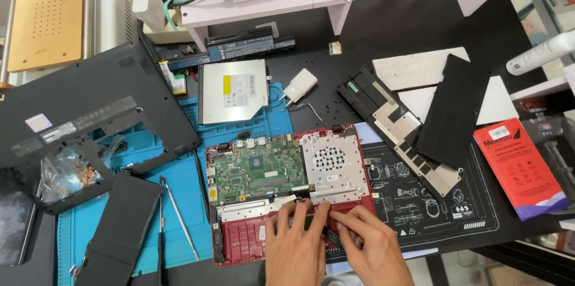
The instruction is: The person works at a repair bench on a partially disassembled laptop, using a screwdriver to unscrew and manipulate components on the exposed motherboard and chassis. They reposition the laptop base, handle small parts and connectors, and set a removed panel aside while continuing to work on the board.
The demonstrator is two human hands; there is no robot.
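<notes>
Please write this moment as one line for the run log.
left hand: fingertips on open red laptop base | right hand: same spot | green circuit board: exposed | metal tweezers: on blue mat

A black table point(413, 19) holds a blue mat point(179, 202), an open red laptop point(287, 190), a red box point(521, 169) and a silver disc drive point(232, 90).

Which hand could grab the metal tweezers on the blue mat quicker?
Probably the left hand: the thin metal tweezers lie on the blue mat to its left, while the right hand sits farther away.
</notes>
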